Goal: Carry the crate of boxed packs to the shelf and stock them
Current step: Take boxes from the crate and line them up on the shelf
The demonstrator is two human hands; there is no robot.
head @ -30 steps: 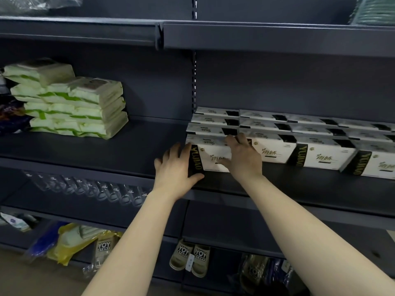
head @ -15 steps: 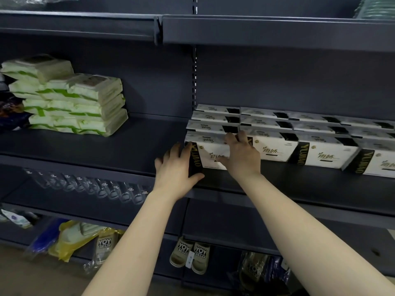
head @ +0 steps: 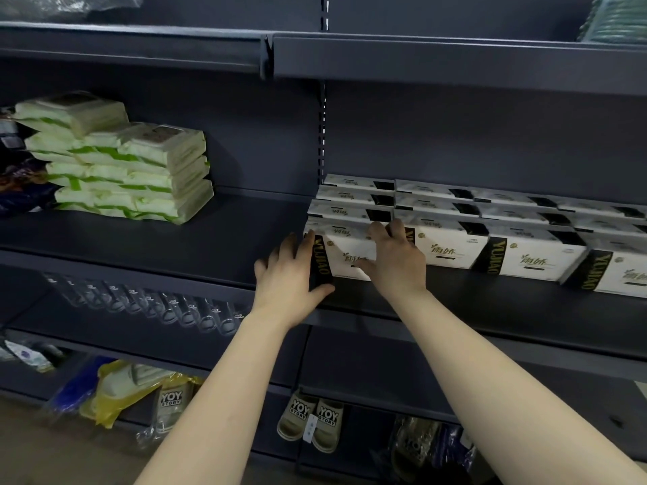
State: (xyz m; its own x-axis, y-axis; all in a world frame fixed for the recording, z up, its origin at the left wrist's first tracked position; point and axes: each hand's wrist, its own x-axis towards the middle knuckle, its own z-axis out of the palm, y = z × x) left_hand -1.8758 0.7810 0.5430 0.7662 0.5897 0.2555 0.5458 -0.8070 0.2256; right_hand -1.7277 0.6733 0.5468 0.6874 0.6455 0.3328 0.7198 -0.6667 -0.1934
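Centre frame, the left hand [head: 290, 276] presses flat against the leftmost boxed pack [head: 345, 246] while the right hand [head: 397, 262] grips its top.

Dark shelf [head: 196, 246], boxed packs [head: 455, 246], green-white packets [head: 133, 176]

Furniture: dark grey metal shelving unit [head: 175, 246], several tiers, filling the view
Back: matching back panel [head: 490, 141] with a slotted upright [head: 322, 134] at mid-view
Floor: brownish floor [head: 35, 449], lower left
Light: dim, even

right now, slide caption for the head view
Left hand presses, right hand grips the leftmost white boxed pack on a dark grey shelf.
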